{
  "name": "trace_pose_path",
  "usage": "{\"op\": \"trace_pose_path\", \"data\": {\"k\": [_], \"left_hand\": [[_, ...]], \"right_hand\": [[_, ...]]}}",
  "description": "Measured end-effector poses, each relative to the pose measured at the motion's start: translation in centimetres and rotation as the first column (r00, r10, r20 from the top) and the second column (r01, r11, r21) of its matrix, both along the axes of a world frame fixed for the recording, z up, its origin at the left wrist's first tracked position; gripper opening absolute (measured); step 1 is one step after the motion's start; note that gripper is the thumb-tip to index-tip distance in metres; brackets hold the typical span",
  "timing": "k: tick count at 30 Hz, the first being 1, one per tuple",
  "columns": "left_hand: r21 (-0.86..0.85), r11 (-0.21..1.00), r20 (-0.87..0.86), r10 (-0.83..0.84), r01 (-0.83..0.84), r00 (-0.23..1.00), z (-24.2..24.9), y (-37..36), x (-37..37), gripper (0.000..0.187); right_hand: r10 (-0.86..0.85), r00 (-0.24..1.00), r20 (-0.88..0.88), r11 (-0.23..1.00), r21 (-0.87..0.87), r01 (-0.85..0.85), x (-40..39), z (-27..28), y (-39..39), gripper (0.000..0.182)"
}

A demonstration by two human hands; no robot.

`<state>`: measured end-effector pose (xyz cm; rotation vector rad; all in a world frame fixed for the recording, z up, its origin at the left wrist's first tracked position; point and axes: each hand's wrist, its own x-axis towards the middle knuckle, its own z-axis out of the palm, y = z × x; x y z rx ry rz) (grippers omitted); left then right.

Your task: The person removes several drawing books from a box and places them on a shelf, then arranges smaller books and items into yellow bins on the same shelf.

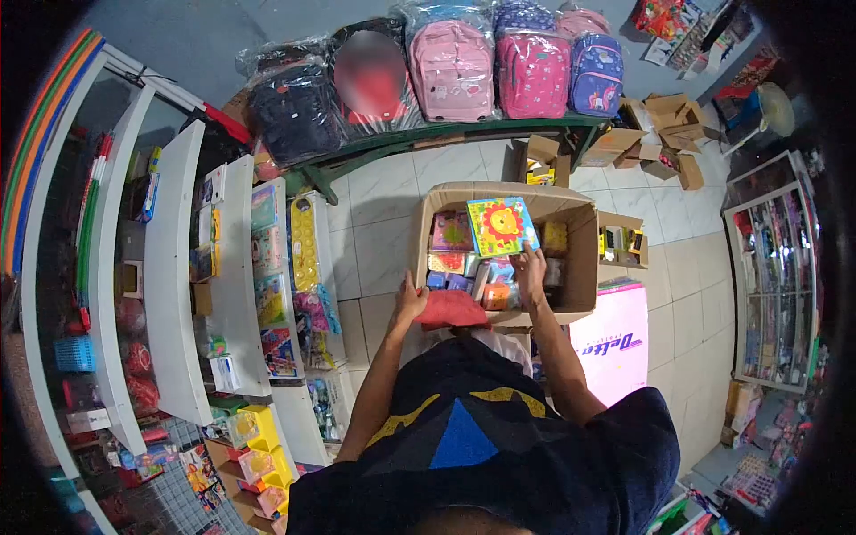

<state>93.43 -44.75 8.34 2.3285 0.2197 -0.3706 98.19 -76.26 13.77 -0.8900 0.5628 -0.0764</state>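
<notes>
A large open cardboard box (584, 267) stands on the tiled floor, filled with small colourful packages. Over its opening is a square lion picture item (501, 226), yellow, red and blue. My right hand (532, 275) pinches that item at its lower right corner. At the box's lower left corner, my left hand (411, 301) is closed beside a red cloth (450, 309), which lies along the near edge; whether the fingers grip the cloth or the cardboard is hidden.
Wrapped backpacks (452, 71) line a green bench (428, 135) beyond the box. White shelves (183, 267) with goods rise at the left. Right of the box lie a small carton (624, 241) and a pink Delta package (615, 334). A glass cabinet (777, 285) stands farther right.
</notes>
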Motion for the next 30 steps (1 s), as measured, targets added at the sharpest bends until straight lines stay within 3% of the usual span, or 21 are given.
{"op": "trace_pose_path", "data": {"k": [2,3,4,5,6,9,10,11,13,14,15,16,17,20,21,22,24,28,30], "left_hand": [[0.488,0.866,0.128,0.046,-0.104,0.991,10.8,-2.8,-1.1,0.077],[0.447,0.885,0.232,0.021,-0.126,0.973,12.5,-3.1,-0.7,0.074],[0.187,0.978,0.257,0.040,-0.090,0.966,12.9,-3.5,0.1,0.072],[-0.087,0.995,0.275,0.067,-0.045,0.959,13.2,-3.9,1.0,0.071],[-0.352,0.936,0.287,0.102,0.006,0.952,13.6,-4.2,1.7,0.070],[-0.736,0.635,-0.186,0.142,-0.233,0.972,17.7,-7.6,2.1,0.071],[-0.804,0.492,-0.328,0.104,-0.335,0.939,18.4,-8.9,2.3,0.073],[-0.859,0.456,-0.182,0.156,-0.234,0.971,16.8,-10.2,2.7,0.073],[-0.959,0.189,-0.148,0.306,-0.212,0.941,20.1,-12.1,2.1,0.068],[-0.961,0.172,-0.147,0.347,-0.217,0.926,18.9,-12.1,2.0,0.067],[-0.963,0.158,-0.142,0.391,-0.218,0.909,16.5,-11.8,2.4,0.066],[-0.964,0.148,-0.136,0.436,-0.220,0.890,17.3,-11.3,2.6,0.065],[-0.968,0.057,-0.188,0.478,-0.244,0.858,17.8,-11.2,1.7,0.061],[-0.963,-0.006,-0.233,0.522,-0.269,0.820,19.6,-9.0,-0.9,0.058],[-0.969,-0.075,-0.240,0.534,-0.237,0.811,17.9,-8.0,-1.5,0.055],[-0.968,-0.088,-0.243,0.568,-0.236,0.786,18.0,-7.4,-2.4,0.055],[-0.967,-0.125,-0.251,0.626,-0.222,0.738,19.0,-7.0,-4.0,0.055],[-0.952,-0.014,-0.206,0.769,-0.307,0.605,20.0,-5.8,-7.5,0.053],[-0.954,-0.034,-0.200,0.810,-0.296,0.551,19.4,-5.0,-9.3,0.051]], "right_hand": [[0.016,1.000,0.008,1.000,-0.017,-0.016,-0.7,5.0,-0.6,0.013],[0.044,0.999,0.030,0.999,-0.007,-0.044,-1.3,6.2,-1.4,0.018],[0.076,0.995,0.059,0.997,0.001,-0.077,-1.6,8.2,-1.6,0.020],[0.114,0.991,0.077,0.993,0.007,-0.115,-1.9,8.9,-2.2,0.023],[0.154,0.983,0.096,0.988,0.012,-0.156,-2.0,9.5,-2.6,0.027],[0.258,0.953,0.157,0.954,0.113,-0.277,-2.4,12.0,-2.3,0.038],[0.295,0.941,0.165,0.952,0.031,-0.304,-2.3,13.2,-1.7,0.041],[0.331,0.927,0.173,0.943,-0.049,-0.328,-2.3,14.3,-0.7,0.044],[0.384,0.914,0.127,0.904,-0.254,-0.344,-2.2,15.5,1.2,0.051],[0.462,0.881,0.107,0.853,-0.327,-0.407,-1.7,13.3,1.1,0.054],[0.430,0.898,0.096,0.867,-0.323,-0.381,-1.7,13.6,2.0,0.056],[0.400,0.913,0.084,0.879,-0.316,-0.356,-1.6,13.8,3.1,0.058],[0.342,0.935,0.096,0.889,-0.355,-0.289,-1.2,12.7,4.0,0.057],[0.474,0.878,0.073,0.777,-0.505,-0.377,-0.5,10.2,4.6,0.045],[0.486,0.871,0.072,0.814,-0.402,-0.421,-0.8,10.8,5.2,0.038],[0.489,0.870,0.055,0.862,-0.183,-0.473,-1.6,12.7,5.9,0.035],[0.539,0.842,0.038,0.841,0.044,-0.540,-2.6,14.9,6.5,0.030],[0.593,0.805,0.002,0.798,0.128,-0.589,-3.7,14.9,6.0,0.028],[0.594,0.804,0.022,0.796,0.130,-0.591,-4.5,15.4,6.4,0.029]]}}
